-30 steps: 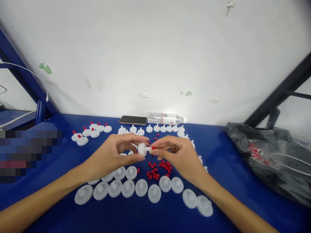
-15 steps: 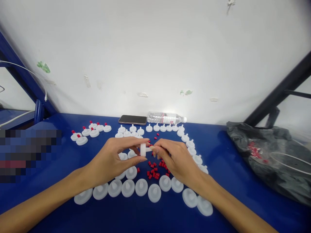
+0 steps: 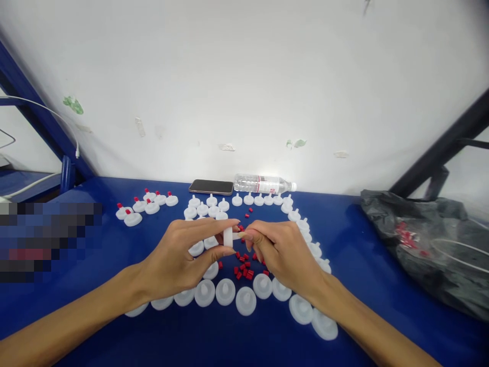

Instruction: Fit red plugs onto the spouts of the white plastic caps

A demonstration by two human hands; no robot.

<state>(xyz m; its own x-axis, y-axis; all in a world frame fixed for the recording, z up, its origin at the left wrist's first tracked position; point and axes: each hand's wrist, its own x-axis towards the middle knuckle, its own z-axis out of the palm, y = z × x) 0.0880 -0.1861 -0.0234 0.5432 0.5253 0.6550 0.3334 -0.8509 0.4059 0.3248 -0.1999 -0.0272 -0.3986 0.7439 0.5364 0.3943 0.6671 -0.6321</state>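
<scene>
A white wall (image 3: 229, 76) stands behind a blue table (image 3: 229, 341). A black bag (image 3: 458, 288) lies on the right. The left hand (image 3: 179, 255) holds a white cap (image 3: 228, 237) by its round edge, up above the table. The right hand (image 3: 291, 251) pinches the cap's thin tip. A bottle (image 3: 248, 182) lies at the back, beside a phone (image 3: 211, 187). More caps (image 3: 245, 302) sit around little red bits (image 3: 249, 276).
</scene>
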